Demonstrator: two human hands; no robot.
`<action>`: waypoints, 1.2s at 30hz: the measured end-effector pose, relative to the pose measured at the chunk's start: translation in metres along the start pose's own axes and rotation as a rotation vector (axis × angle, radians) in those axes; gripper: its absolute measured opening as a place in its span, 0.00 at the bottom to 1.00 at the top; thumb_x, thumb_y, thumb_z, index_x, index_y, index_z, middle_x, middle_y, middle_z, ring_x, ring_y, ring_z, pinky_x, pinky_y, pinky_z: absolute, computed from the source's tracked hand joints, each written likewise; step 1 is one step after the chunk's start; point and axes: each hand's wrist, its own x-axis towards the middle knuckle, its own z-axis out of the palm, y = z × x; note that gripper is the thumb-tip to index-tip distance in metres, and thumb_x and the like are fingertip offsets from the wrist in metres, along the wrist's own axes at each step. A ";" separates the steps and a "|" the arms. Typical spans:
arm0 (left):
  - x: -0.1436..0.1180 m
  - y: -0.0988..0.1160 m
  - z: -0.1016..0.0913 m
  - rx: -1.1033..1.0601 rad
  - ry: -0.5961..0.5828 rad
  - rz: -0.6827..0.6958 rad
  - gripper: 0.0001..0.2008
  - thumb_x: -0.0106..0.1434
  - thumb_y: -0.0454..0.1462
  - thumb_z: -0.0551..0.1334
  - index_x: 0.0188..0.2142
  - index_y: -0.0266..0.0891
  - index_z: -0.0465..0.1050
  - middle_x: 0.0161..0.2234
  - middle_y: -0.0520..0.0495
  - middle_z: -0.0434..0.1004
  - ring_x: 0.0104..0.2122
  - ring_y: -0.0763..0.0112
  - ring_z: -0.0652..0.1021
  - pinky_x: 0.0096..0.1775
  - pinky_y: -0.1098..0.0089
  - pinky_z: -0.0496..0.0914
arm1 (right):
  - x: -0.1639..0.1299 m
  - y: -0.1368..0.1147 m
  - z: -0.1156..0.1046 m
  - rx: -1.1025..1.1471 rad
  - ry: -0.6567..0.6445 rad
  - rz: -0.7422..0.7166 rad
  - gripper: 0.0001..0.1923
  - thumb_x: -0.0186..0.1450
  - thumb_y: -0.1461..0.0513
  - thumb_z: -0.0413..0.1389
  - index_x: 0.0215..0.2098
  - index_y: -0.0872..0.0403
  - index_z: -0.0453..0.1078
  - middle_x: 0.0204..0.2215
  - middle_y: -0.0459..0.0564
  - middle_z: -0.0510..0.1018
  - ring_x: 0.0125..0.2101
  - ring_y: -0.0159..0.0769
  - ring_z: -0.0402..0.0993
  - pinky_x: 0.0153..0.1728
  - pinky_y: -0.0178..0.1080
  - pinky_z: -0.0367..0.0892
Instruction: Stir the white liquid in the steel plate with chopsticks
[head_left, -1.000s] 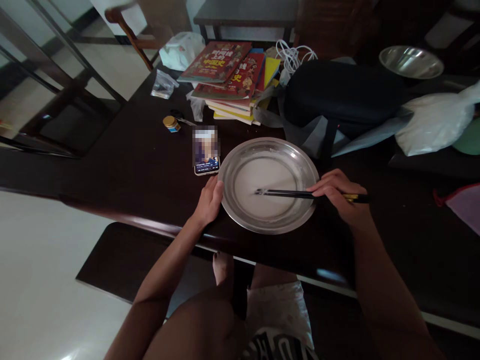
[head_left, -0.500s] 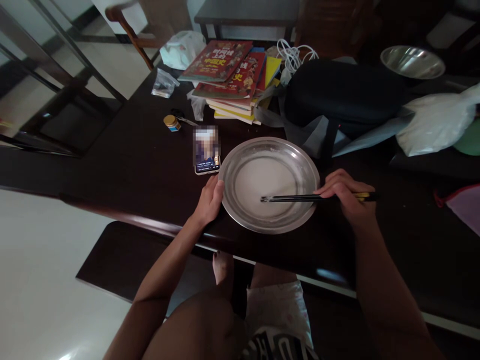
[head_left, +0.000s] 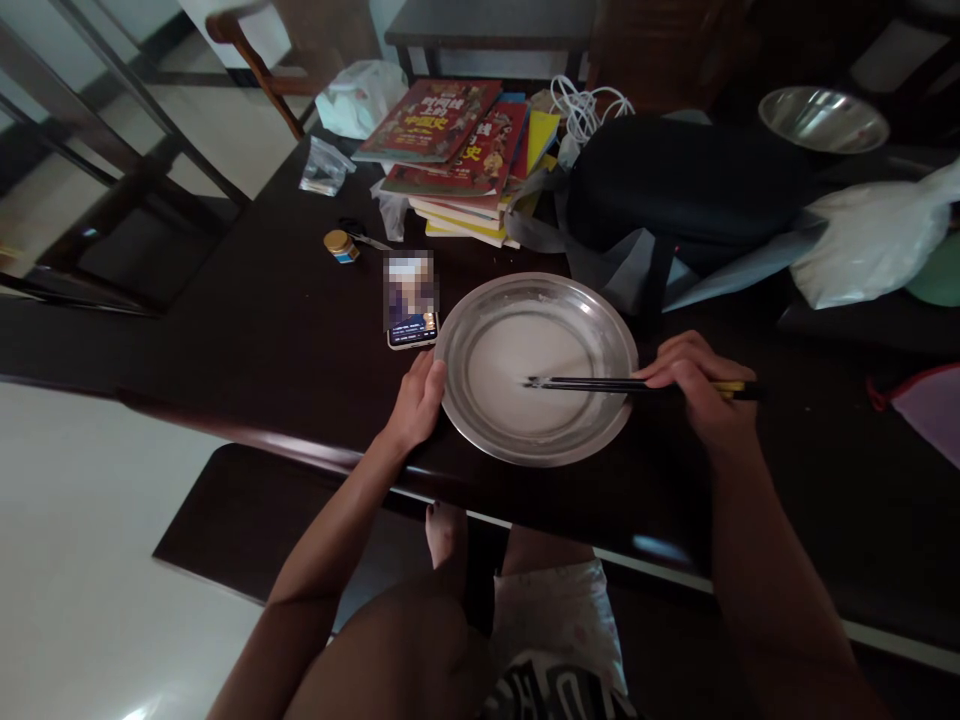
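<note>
Bottom centre: left hand [head_left: 418, 402] rests flat against the near-left rim of the steel plate [head_left: 607, 330], steadying it, not gripping. Right hand [head_left: 697, 385] pinches black chopsticks [head_left: 592, 384] near their back end, tips over plate's middle. Plate prob. light, stiff, slick w/ whitish film; best held by rim. Phone [head_left: 411, 310] just beyond; books [head_left: 457, 150] upper centre.

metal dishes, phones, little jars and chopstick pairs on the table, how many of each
metal dishes: 2, the plate and the bowl
phones: 1, phone
jars: 1, jar
chopstick pairs: 1, chopsticks in the right hand
total: 5
</note>
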 end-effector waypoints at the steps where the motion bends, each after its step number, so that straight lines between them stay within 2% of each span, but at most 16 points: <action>1: 0.000 0.000 0.000 -0.002 0.000 0.000 0.41 0.73 0.64 0.42 0.54 0.36 0.79 0.50 0.35 0.82 0.53 0.51 0.80 0.58 0.50 0.73 | 0.000 0.000 0.000 0.021 0.018 0.008 0.18 0.74 0.57 0.56 0.28 0.42 0.81 0.27 0.46 0.85 0.33 0.44 0.74 0.38 0.50 0.69; 3: 0.000 -0.001 0.001 -0.006 -0.002 0.002 0.41 0.73 0.64 0.42 0.55 0.37 0.78 0.50 0.35 0.83 0.54 0.51 0.80 0.58 0.50 0.73 | 0.000 -0.001 0.000 0.038 -0.015 0.026 0.17 0.74 0.57 0.56 0.28 0.42 0.81 0.27 0.46 0.85 0.33 0.44 0.75 0.37 0.49 0.69; 6: 0.000 -0.001 0.001 -0.007 -0.001 0.003 0.41 0.73 0.64 0.42 0.54 0.36 0.79 0.51 0.35 0.82 0.54 0.51 0.80 0.59 0.51 0.73 | -0.001 0.000 0.000 -0.027 -0.102 0.026 0.16 0.74 0.57 0.56 0.31 0.42 0.82 0.32 0.46 0.87 0.37 0.43 0.77 0.40 0.49 0.71; 10: 0.001 0.001 0.001 -0.002 -0.003 -0.005 0.41 0.73 0.64 0.41 0.54 0.35 0.78 0.50 0.34 0.82 0.54 0.50 0.80 0.58 0.51 0.73 | 0.000 0.001 -0.002 -0.033 -0.005 0.013 0.18 0.75 0.57 0.55 0.29 0.42 0.82 0.30 0.45 0.86 0.37 0.44 0.76 0.41 0.50 0.70; 12: 0.000 0.002 0.000 -0.002 -0.008 -0.004 0.41 0.73 0.64 0.41 0.54 0.35 0.78 0.50 0.34 0.82 0.54 0.51 0.80 0.58 0.51 0.73 | 0.000 0.001 -0.001 -0.005 -0.032 0.025 0.18 0.74 0.56 0.56 0.29 0.42 0.82 0.28 0.46 0.86 0.35 0.44 0.76 0.39 0.50 0.70; 15: 0.001 0.002 0.000 -0.007 -0.005 0.003 0.41 0.73 0.64 0.42 0.54 0.36 0.78 0.51 0.35 0.82 0.54 0.51 0.79 0.58 0.51 0.73 | 0.000 0.001 0.000 -0.025 -0.105 0.032 0.14 0.73 0.56 0.57 0.31 0.43 0.82 0.32 0.46 0.88 0.36 0.44 0.77 0.39 0.50 0.71; 20: 0.000 0.001 -0.001 0.002 -0.004 -0.005 0.39 0.73 0.63 0.42 0.52 0.38 0.79 0.48 0.36 0.82 0.51 0.53 0.80 0.56 0.52 0.74 | -0.001 0.003 -0.001 -0.011 0.020 0.026 0.17 0.74 0.56 0.56 0.29 0.42 0.82 0.27 0.45 0.86 0.34 0.43 0.75 0.39 0.50 0.70; 24: 0.000 0.001 0.000 0.011 0.000 -0.014 0.40 0.73 0.64 0.42 0.52 0.38 0.80 0.46 0.36 0.82 0.49 0.53 0.80 0.55 0.52 0.74 | 0.000 0.003 0.000 -0.008 -0.074 0.022 0.14 0.73 0.56 0.58 0.32 0.42 0.83 0.31 0.45 0.88 0.35 0.43 0.76 0.38 0.50 0.70; 28: 0.000 0.002 0.000 -0.004 -0.006 -0.006 0.40 0.73 0.63 0.42 0.53 0.37 0.79 0.50 0.34 0.82 0.53 0.51 0.79 0.58 0.49 0.73 | 0.000 0.001 0.000 -0.024 0.005 0.006 0.16 0.74 0.56 0.56 0.31 0.44 0.83 0.29 0.45 0.87 0.34 0.43 0.76 0.40 0.51 0.69; 33: 0.000 0.002 0.000 -0.008 -0.006 -0.008 0.41 0.73 0.64 0.42 0.54 0.36 0.79 0.52 0.34 0.82 0.54 0.50 0.79 0.58 0.50 0.73 | -0.001 0.002 0.000 -0.003 -0.071 0.022 0.15 0.73 0.54 0.57 0.32 0.42 0.83 0.30 0.46 0.87 0.34 0.44 0.77 0.38 0.51 0.71; 36: 0.000 0.001 0.000 -0.009 -0.007 -0.007 0.42 0.73 0.64 0.42 0.55 0.35 0.79 0.50 0.33 0.82 0.53 0.50 0.80 0.58 0.50 0.73 | -0.001 0.004 0.000 -0.027 -0.013 0.002 0.15 0.74 0.56 0.57 0.32 0.42 0.84 0.30 0.46 0.87 0.35 0.44 0.77 0.40 0.51 0.70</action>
